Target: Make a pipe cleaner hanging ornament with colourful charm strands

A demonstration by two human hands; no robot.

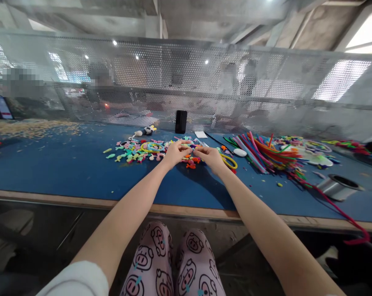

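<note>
My left hand (176,153) and my right hand (211,158) meet fingertip to fingertip above the blue tabletop. Fingers and thumb of each are pinched together, and whatever they grip is too small and hidden to make out. Around and beneath them spreads a pile of small fuzzy coloured pieces (133,153), many of them bent or knotted into little shapes. Orange fuzzy pieces (191,163) lie just under the fingers. Beside my right hand rests a yellow fuzzy ring (229,161).
Long coloured pipe cleaners (266,152) lie bundled to the right, near a metal spool (338,187) and a white oval object (239,152). A black phone (181,121) leans against the perforated metal screen (201,74). A small plush-like figure (145,131) lies at the back left.
</note>
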